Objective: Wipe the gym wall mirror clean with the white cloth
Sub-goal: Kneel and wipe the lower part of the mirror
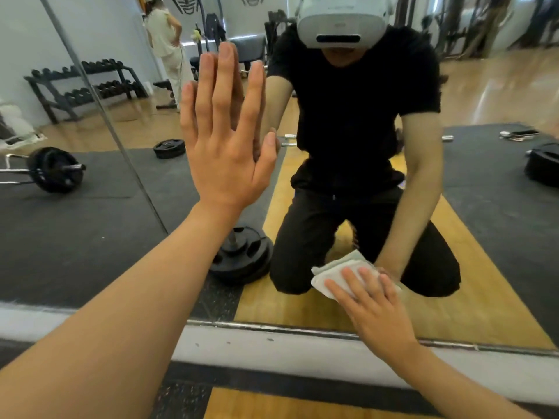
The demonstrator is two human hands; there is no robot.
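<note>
Low on the gym wall mirror (499, 237): the white cloth (335, 273), folded into a thick pad, lies flat against the glass just above the bottom rail (302, 328), right of the rail's middle.
Right hand: the right hand (375, 309) is spread over the cloth, its fingers nearly straight and pressing the cloth to the glass, not curled round it. Nothing is pinched, so pressure alone holds the pad, which suits sliding strokes.
Left hand: the left hand (223, 152) is flat on the glass well above the bottom rail, fingers (225, 80) straight and together, thumb out, holding nothing. It looks to be a brace for a body leaning forward.
Posture: the reflection shows the person kneeling close to the glass, so the band nearest the bottom rail is in easy reach.
Panel seam: a metal seam (121, 146) slants up and leftward above the bottom rail, left of the braced hand. The cloth lies on the panel right of it.
Step in hand: probably wiping the lowest band. How much is already clean cannot be told.
Risk: the bare palm may leave a print well above the bottom rail, needing its own pass.
</note>
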